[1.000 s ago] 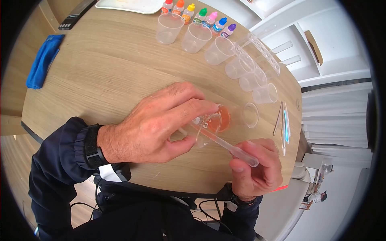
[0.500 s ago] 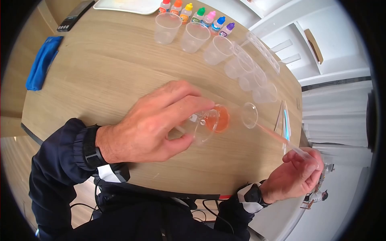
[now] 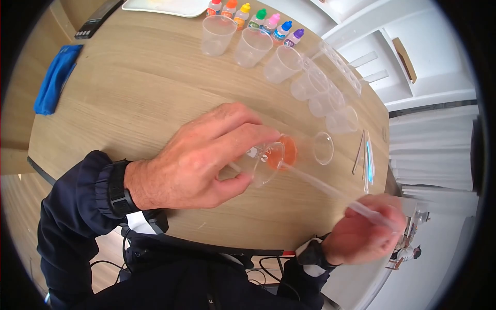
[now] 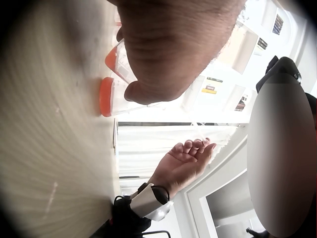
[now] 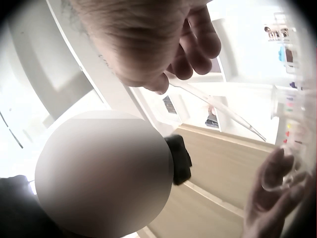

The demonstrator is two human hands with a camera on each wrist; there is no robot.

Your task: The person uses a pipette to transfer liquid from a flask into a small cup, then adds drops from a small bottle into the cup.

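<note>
In the head view my left hand (image 3: 199,160) grips a clear beaker (image 3: 261,173) between thumb and fingers. Just beyond it stands a clear container with orange liquid (image 3: 289,151) low inside and a round rim (image 3: 323,148) farther right. My right hand (image 3: 367,230), blurred, pinches a clear plastic pipette (image 3: 330,191), its tip by the beaker's rim. In the left wrist view the held beaker is tilted, with orange liquid (image 4: 113,58) in it, beside the upright container (image 4: 105,97). From the right wrist, the pipette (image 5: 223,106) slants away from my fingertips.
Clear plastic cups (image 3: 252,49) line the far right side, dropper bottles (image 3: 261,18) behind them. Thin sticks (image 3: 368,165) lie near the right edge. A clear rack (image 3: 341,70), a white tray (image 3: 165,6) and a blue cloth (image 3: 58,80) lie farther out.
My right hand has swung right with the pipette, then partly back left. Orange showed in the pipette's stem earlier; now the stem looks clear. My left hand has barely moved.
</note>
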